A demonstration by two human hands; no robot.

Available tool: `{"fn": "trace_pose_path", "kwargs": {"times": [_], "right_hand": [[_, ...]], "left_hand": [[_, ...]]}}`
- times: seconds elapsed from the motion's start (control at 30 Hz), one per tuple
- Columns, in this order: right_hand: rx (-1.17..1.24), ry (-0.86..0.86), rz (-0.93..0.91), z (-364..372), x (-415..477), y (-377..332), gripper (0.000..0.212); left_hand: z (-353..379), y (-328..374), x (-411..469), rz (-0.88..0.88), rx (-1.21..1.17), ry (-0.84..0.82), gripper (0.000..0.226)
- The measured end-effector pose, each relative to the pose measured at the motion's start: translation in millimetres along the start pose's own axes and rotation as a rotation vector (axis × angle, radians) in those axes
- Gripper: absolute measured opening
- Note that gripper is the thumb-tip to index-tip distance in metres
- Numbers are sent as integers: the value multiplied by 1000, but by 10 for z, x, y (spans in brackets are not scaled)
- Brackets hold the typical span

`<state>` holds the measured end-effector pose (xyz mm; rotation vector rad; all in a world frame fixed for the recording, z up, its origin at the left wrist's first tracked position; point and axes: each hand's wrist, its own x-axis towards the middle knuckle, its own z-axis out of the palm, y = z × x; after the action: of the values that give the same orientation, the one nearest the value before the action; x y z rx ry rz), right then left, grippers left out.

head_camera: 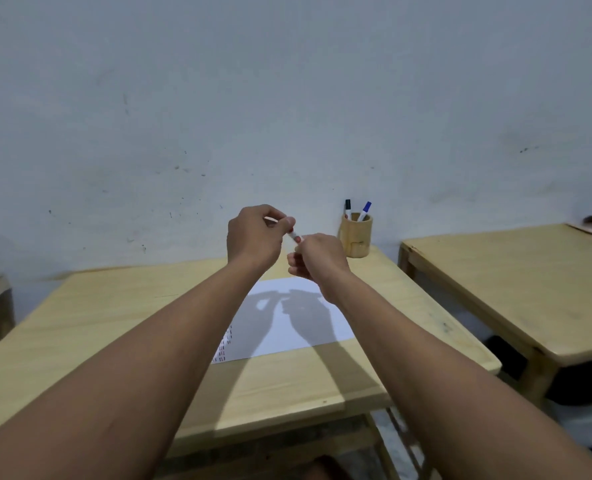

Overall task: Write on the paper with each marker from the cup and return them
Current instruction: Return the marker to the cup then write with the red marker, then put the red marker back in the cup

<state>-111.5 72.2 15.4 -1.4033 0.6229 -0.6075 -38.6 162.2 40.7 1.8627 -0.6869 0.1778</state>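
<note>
Both hands are raised above the white paper (298, 327). A white marker with red trim (294, 235) runs between them. My left hand (254, 237) pinches its upper end, and my right hand (317, 259) grips its lower end; whether a cap is on or off is hidden by the fingers. The paper lies on the wooden table (121, 327) and bears rows of small red and dark marks near its left edge. A wooden cup (355, 235) stands at the table's far right corner. It holds a black-capped marker (347, 208) and a blue-capped marker (364, 211).
A second wooden table (516, 282) stands to the right across a narrow gap, with a dark object at its far right edge. Part of another wooden piece shows at the far left. A grey wall rises directly behind the tables.
</note>
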Motion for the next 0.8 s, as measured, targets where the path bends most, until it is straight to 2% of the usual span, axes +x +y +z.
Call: {"fn": "trace_pose_path", "kwargs": {"times": [0.13,0.23,0.3,0.5,0.6,0.67,0.73,0.8], "right_hand": [[-246,-25,-107,-253,119,-8,3],[-364,23,-160,-478,344,-52,11],[-426,75,-210,-620,524,-116,19],[-465,201,-275,-1050,1092,-286,25],[-484,210,-304,-1167,1379,-332,21],[-498,236,-333,-1205,1544,-365,14],[-507,274,-357,-1226,1702,-395,24],[-514,292,-387,-1251,1855,-410,23]], "left_hand": [[195,140,140,44,36,-65,22],[410,209,245,32,17,-34,41],[599,162,328,-16,-14,-19,44],[1269,-167,519,-62,31,-56,36],[1598,-279,619,-49,41,-139,31],[1794,-339,691,-33,59,-207,37],[1973,-384,768,-25,71,-248,48],[2133,-435,843,-19,68,-269,60]]}}
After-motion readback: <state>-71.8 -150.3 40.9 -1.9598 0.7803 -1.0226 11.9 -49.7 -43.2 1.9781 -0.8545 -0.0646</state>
